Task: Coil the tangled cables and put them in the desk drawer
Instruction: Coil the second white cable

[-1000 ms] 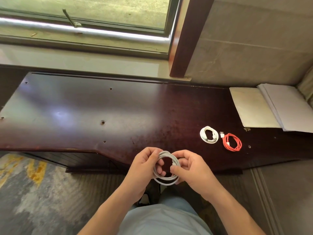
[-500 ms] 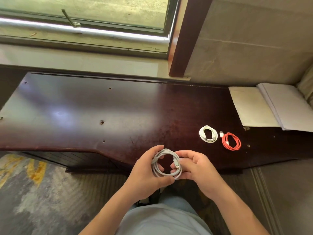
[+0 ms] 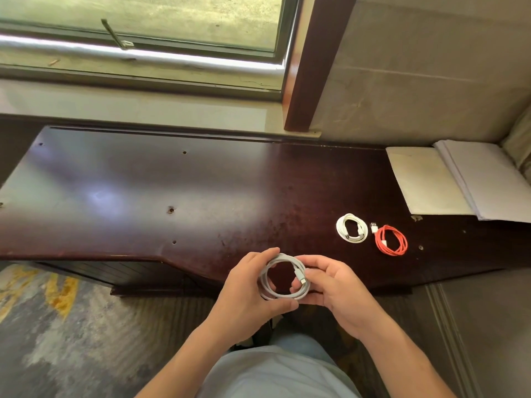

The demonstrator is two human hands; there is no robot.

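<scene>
I see the left hand point(image 3: 244, 294) and right hand point(image 3: 333, 291) both gripping a coiled grey cable point(image 3: 284, 278) at the desk point(image 3: 143, 196) edge; white coil point(image 3: 351, 228) and red coil point(image 3: 392, 240) lie beside each other.

Daylight enters through the window point(image 3: 138, 21) at the top, bright and slightly washed out along its metal sill; it throws a broad, pale glare across the left half of the dark polished table point(image 3: 115, 191), fading toward the right; the floor below the table edge sits in dim shadow; wide-angle distortion bows the table's ends and the frame's sides; the centre is sharp, the corners softer.
</scene>
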